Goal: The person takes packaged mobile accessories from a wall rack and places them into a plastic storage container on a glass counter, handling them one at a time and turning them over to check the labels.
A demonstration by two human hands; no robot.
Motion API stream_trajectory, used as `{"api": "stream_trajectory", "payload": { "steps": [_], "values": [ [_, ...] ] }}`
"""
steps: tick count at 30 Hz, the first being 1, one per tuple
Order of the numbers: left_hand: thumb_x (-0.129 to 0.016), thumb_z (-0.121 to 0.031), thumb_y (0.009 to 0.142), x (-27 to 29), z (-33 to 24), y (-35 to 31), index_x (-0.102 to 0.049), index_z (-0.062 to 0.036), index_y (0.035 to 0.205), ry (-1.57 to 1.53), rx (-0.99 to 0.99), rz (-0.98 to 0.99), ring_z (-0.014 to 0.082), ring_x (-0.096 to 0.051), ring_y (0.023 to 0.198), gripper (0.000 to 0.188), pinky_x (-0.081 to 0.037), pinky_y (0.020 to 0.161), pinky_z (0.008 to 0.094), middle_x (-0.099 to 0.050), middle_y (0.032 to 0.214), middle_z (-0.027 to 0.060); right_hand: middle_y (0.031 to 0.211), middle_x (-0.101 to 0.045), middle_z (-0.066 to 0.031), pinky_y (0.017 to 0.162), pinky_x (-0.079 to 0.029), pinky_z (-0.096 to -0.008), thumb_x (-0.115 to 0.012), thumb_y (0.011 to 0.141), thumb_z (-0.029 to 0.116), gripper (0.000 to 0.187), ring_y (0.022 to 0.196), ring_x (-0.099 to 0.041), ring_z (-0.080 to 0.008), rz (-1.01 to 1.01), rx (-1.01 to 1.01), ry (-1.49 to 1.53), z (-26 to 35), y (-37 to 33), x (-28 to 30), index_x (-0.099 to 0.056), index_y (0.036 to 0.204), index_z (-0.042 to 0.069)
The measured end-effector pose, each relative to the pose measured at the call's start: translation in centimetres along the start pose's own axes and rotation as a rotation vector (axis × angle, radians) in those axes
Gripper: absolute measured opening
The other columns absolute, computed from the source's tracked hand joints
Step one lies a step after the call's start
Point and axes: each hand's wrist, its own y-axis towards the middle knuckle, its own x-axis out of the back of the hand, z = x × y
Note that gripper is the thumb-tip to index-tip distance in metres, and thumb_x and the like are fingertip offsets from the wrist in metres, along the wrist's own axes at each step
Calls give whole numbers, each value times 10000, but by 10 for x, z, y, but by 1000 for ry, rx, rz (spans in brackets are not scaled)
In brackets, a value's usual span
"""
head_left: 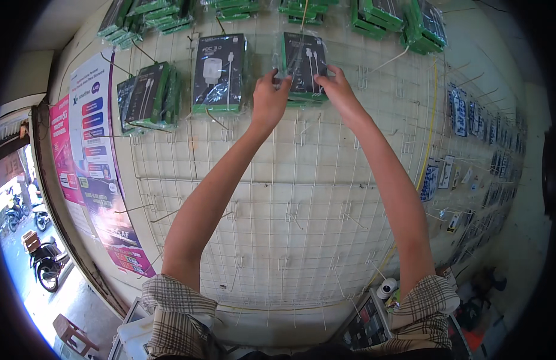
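Observation:
A black and green charging cable box [302, 57] in clear plastic wrap is up on the wire rack at the top middle, white cables pictured on its front. My left hand [271, 99] grips its lower left side, thumb and forefinger against the edge. On the opposite side, my right hand [337, 90] has its fingers on the lower right of the box. The box's back and the hook behind it are hidden. Just left hangs a wrapped charger box [220, 72] showing a white plug and cable. Farther left, several cable boxes [147, 96] hang tilted in a stack.
A white wire grid [266, 210] with bare protruding hooks covers the wall. More green boxes [377, 15] hang along the top. Small blue packets [458, 111] hang at the right. Posters [98, 150] line the left beside a doorway. A white camera [386, 288] stands at the lower right.

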Motion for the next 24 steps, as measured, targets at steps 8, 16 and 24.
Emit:
{"api": "stream_trajectory", "payload": {
  "steps": [8, 16, 24],
  "values": [
    [-538, -266, 837, 9, -34, 15, -560, -26, 950, -551, 298, 325, 46, -404, 640, 266, -395, 681, 196, -495, 776, -17, 1104, -483, -178, 876, -365, -378, -561, 784, 90, 587, 995, -495, -237, -14, -73, 442, 27, 4, 28, -260, 1264, -62],
    [-540, -267, 841, 23, -63, 24, -559, -25, 943, -589, 240, 283, 54, -453, 696, 264, -404, 701, 199, -527, 816, -7, 1100, -483, -186, 897, -329, -363, -564, 777, 78, 577, 988, -486, -202, -2, 64, 577, 66, -7, 39, -274, 1265, -28],
    [-561, -277, 824, 35, -76, 15, -506, 13, 1057, -577, 55, 199, 81, -488, 732, 376, -412, 723, 211, -533, 906, 32, 1085, -491, -139, 885, -340, -331, -567, 777, 86, 552, 991, -481, -174, -47, 228, 597, 78, -18, 35, -306, 1247, -38]
  ]
}}
